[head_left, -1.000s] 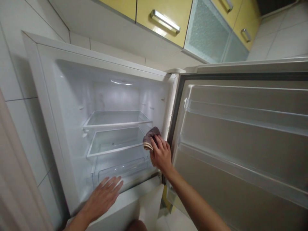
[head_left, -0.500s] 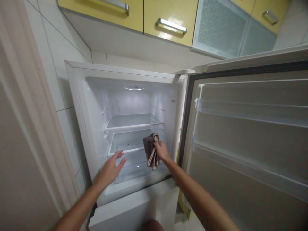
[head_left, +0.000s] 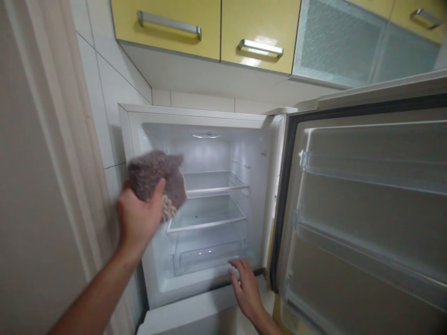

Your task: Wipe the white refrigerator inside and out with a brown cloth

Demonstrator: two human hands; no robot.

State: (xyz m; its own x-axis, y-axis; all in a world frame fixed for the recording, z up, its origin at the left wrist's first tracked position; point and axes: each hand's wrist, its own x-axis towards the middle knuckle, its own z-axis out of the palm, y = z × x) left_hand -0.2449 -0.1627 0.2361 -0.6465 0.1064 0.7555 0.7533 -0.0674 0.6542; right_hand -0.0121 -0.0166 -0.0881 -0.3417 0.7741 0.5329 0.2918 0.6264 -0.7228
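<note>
A folded brown-grey cloth (head_left: pixel 153 174), slightly blurred, is gripped in my left hand (head_left: pixel 139 214) in front of the fridge's left side wall. My thumb lies over the cloth's near face, and a patterned edge hangs at its lower right. My right hand (head_left: pixel 246 286) holds nothing, its fingers apart and a little bent, near the front bottom edge of the fridge compartment (head_left: pixel 188 288). Inside, two glass shelves (head_left: pixel 209 211) sit above a clear drawer (head_left: pixel 209 255). The cloth hides the left ends of the shelves.
The fridge door (head_left: pixel 349 195) stands wide open on the right, with clear door racks (head_left: pixel 366 177). Yellow cabinets (head_left: pixel 167 28) with metal handles hang overhead. A pale curtain or trim (head_left: pixel 70 139) and a tiled wall (head_left: pixel 108 111) are on the left.
The cloth has passed from my right hand to my left, which has risen to the upper left. My right hand has dropped lower and opened. The view has shifted slightly.
</note>
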